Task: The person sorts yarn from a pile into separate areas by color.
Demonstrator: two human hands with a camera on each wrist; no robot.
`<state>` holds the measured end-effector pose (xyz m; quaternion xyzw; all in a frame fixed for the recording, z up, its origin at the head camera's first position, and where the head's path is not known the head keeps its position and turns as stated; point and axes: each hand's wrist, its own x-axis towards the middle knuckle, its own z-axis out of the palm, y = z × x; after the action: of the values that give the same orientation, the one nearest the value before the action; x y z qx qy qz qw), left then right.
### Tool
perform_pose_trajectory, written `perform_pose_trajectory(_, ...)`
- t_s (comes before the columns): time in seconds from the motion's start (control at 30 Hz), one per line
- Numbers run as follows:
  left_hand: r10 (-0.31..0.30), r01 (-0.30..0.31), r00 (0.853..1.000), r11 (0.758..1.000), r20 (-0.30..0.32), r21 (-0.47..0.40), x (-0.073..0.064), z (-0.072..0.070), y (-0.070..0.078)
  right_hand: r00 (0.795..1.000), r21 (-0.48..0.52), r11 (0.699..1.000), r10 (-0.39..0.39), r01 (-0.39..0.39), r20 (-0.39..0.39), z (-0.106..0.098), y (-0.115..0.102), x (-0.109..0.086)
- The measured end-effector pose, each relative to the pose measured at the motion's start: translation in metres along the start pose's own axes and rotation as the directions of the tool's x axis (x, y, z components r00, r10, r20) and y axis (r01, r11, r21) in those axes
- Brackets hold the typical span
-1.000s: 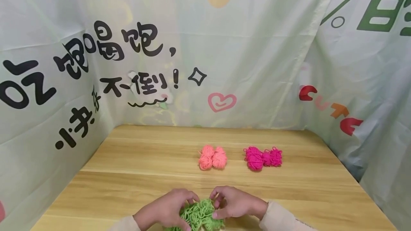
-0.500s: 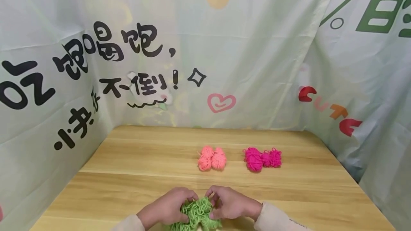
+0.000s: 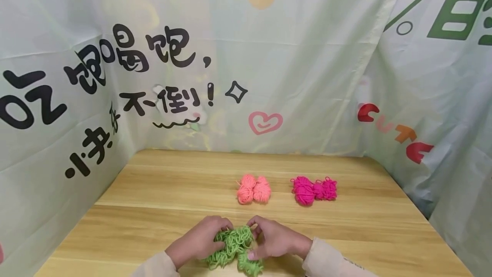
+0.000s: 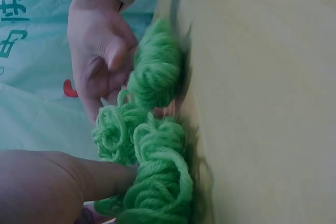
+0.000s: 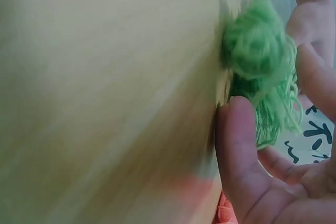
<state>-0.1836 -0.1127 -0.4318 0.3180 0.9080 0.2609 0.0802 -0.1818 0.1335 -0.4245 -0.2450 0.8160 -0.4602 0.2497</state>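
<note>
A loose bundle of green yarn (image 3: 232,243) lies between my two hands near the table's front edge. From its left side my left hand (image 3: 201,238) grips it, the thumb pushed against the looped strands (image 4: 157,177) in the left wrist view. At the right end my right hand (image 3: 274,238) holds a tighter wound part, its thumb (image 5: 239,129) laid along the yarn in the right wrist view. That tighter part (image 4: 157,66) sits beside the right hand in the left wrist view. Some fingertips are hidden behind the strands.
Beyond the hands on the wooden table (image 3: 161,191) lies a coral yarn bundle (image 3: 253,189), pinched at its middle. To its right is a magenta yarn bundle (image 3: 313,190). Printed cloth (image 3: 307,76) hangs around the back and both sides.
Both hands have shifted slightly forward on the table with the green yarn, and they sit a little closer together. The coral and magenta bundles have stayed put.
</note>
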Motion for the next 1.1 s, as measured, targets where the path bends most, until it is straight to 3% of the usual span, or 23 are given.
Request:
perform_pose_trajectory(0.2,0.007,-0.006,0.999,1.000,-0.043,0.006,-0.001,-0.003,-0.004,1.000,-0.012,1.000,-0.017,0.017,-0.003,0.003,-0.004,-0.001)
perform_pose_trajectory(0.4,-0.011,0.012,1.000,1.000,0.009,-0.021,-0.006,-0.006,0.001,0.999,-0.077,0.997,-0.029,0.027,-0.025,0.008,-0.005,-0.001)
perform_pose_trajectory(0.7,-0.064,0.063,0.996,0.997,0.055,0.034,-0.003,-0.002,0.007,0.999,-0.152,0.988,-0.034,0.035,0.010,0.013,-0.008,0.000)
perform_pose_trajectory(0.8,-0.064,0.062,0.997,0.997,0.036,0.035,-0.003,-0.003,0.004,0.999,-0.134,0.990,-0.031,0.034,0.021,0.013,-0.009,0.001)
perform_pose_trajectory(1.1,0.012,-0.015,0.997,0.999,-0.078,-0.033,-0.007,-0.008,-0.002,1.000,-0.053,0.999,-0.014,0.014,0.003,0.010,-0.010,-0.001)
